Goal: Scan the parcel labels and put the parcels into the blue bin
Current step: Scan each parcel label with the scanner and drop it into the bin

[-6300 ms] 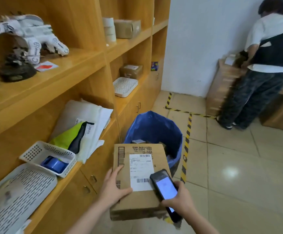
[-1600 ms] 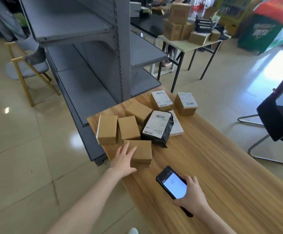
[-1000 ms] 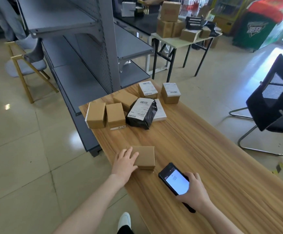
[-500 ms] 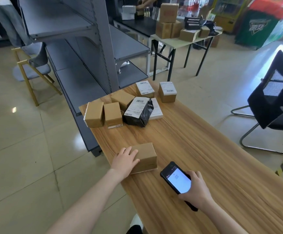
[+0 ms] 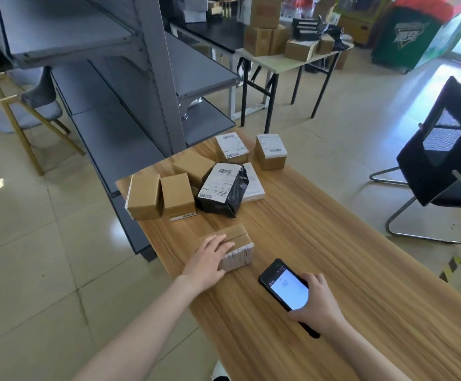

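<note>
A small cardboard parcel [image 5: 239,247] lies near the left edge of the wooden table [image 5: 334,257], tipped so its white barcode label faces me. My left hand [image 5: 210,259] grips its left end, fingers over the top. My right hand [image 5: 317,303] holds a black phone [image 5: 285,288], its screen lit, just above the table to the right of the parcel. Several more parcels [image 5: 177,196] sit grouped at the table's far end, with a black bag parcel [image 5: 222,189] bearing a label among them. The blue bin is out of view.
Grey metal shelving [image 5: 130,86] stands left of the table's far end. A black office chair [image 5: 443,166] is at the right. A folding table [image 5: 287,59] with boxes stands behind, and a wooden stool [image 5: 31,116] at far left. Tiled floor lies to my left.
My left hand pulled one parcel from the group toward me, then tipped it so the label side shows. The phone stayed in my right hand. Earlier I stood at the blue bin.
</note>
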`<action>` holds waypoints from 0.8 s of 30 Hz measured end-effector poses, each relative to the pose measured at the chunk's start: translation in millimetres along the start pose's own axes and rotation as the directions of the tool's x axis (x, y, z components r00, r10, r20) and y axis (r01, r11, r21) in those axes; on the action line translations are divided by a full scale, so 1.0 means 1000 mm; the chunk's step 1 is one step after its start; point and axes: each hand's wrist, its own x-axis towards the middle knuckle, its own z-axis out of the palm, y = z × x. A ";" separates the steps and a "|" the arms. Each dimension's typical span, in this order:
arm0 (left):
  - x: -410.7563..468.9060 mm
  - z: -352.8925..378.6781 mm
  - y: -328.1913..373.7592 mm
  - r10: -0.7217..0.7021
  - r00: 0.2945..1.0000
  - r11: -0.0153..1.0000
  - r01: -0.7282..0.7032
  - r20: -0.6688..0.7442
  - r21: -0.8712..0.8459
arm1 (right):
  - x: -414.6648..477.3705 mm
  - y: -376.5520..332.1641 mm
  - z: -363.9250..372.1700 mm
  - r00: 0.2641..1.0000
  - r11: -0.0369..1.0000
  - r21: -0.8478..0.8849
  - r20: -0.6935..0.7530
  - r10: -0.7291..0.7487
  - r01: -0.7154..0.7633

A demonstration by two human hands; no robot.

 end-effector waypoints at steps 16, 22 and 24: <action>0.027 -0.005 -0.029 -0.250 0.966 0.847 0.188 -0.062 -0.497 | 0.017 -0.018 0.003 1.000 1.000 -0.021 0.002 0.006 -0.006; 0.022 0.010 -0.022 -0.320 0.945 0.795 0.233 -0.062 -0.560 | 0.019 -0.019 -0.004 1.000 0.999 -0.033 0.001 0.016 -0.016; 0.023 0.016 -0.019 -0.339 0.939 0.804 0.258 -0.055 -0.535 | 0.019 -0.021 -0.008 1.000 0.999 -0.046 -0.007 0.013 -0.013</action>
